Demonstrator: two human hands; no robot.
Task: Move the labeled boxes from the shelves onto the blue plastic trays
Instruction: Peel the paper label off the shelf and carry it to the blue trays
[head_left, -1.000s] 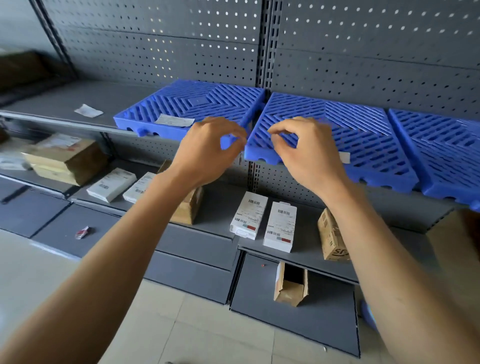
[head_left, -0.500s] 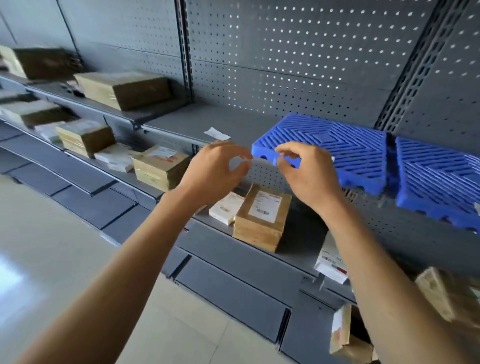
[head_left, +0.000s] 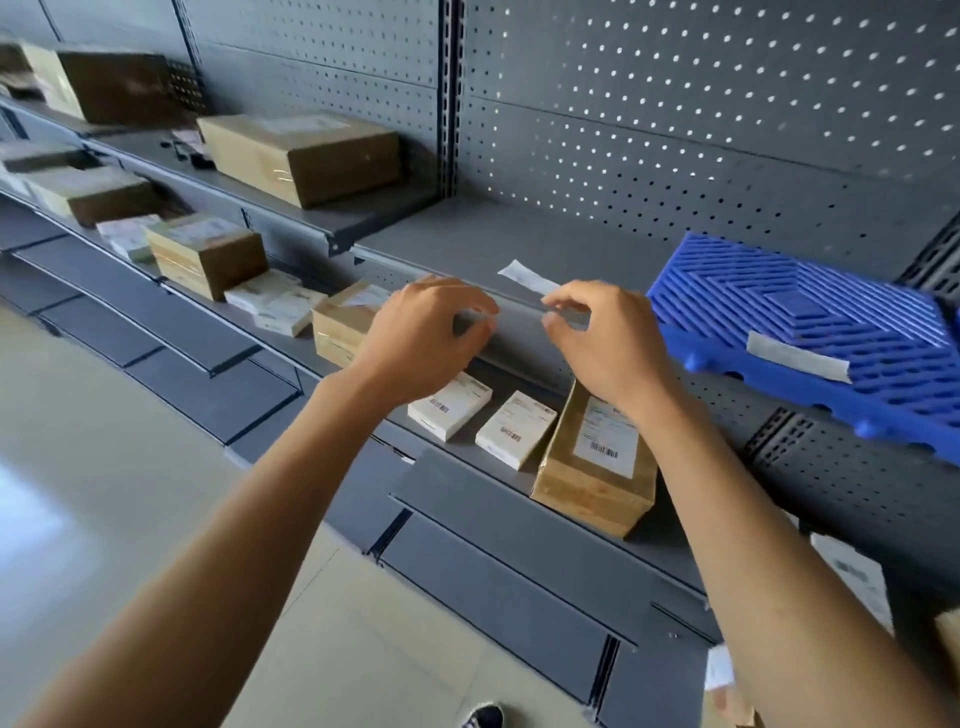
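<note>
- Left hand (head_left: 426, 332) and right hand (head_left: 602, 338) pinched on ends of a paper strip (head_left: 566, 316), at shelf edge (head_left: 519, 306).
- Blue tray (head_left: 810, 322) just right, bearing a label (head_left: 797, 356).
- Boxes (head_left: 597, 457) on shelf below.

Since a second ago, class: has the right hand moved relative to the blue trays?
Yes. The right hand has shifted left, beyond the blue tray's left end.
</note>
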